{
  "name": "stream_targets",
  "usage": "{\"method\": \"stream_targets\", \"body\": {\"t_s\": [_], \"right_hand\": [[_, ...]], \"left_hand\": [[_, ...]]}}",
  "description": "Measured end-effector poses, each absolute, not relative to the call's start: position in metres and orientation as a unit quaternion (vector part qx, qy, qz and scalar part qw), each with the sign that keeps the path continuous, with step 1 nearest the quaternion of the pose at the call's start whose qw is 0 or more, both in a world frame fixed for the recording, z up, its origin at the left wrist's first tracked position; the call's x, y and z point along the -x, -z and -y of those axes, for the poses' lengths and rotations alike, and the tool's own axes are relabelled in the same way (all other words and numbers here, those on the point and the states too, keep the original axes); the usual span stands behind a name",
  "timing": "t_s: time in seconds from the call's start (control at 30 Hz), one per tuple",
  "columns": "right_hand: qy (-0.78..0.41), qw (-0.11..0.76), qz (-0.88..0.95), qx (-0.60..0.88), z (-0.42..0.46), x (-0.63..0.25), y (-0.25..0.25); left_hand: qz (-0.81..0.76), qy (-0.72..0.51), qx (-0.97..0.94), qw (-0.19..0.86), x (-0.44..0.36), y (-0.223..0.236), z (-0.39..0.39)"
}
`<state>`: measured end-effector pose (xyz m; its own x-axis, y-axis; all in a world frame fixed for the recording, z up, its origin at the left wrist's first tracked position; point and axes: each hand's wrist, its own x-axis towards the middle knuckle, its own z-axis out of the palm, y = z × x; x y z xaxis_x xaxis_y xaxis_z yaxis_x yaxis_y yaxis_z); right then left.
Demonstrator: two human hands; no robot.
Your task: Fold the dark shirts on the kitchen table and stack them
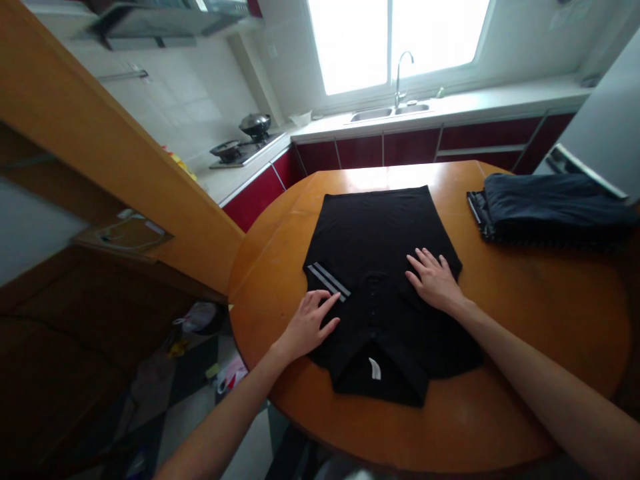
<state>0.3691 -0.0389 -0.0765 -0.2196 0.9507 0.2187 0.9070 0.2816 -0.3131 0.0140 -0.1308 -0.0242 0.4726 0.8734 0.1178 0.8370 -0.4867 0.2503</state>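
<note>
A black polo shirt [380, 233] lies spread on the round wooden table [500, 413], its collar toward me and its hem toward the window. Two grey stripes mark the sleeve folded in on the left. At those stripes rests my left hand [311, 325], fingers apart, the index fingertip touching the striped edge. My right hand [435, 280] lies flat on the right side of the shirt with its fingers spread. A white label shows inside the collar, and the buttoned placket runs up the middle. The right sleeve is partly hidden by my right hand and forearm.
A stack of folded dark clothes [545, 207] sits on the table's right side. Beyond the table are a counter with a sink [373, 115] and a stove [245, 152] with pans. A wooden post [125, 127] slants along the left. Bags [197, 317] lie on the tiled floor.
</note>
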Motion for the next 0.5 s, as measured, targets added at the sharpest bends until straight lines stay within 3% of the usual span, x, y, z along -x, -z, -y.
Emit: {"method": "stream_targets", "body": {"t_s": [0.5], "right_hand": [[-0.068,0.185,0.776,0.599,0.037,-0.369,0.077]], "left_hand": [[-0.497,-0.066,-0.839,0.209,0.011,-0.018,0.15]]}}
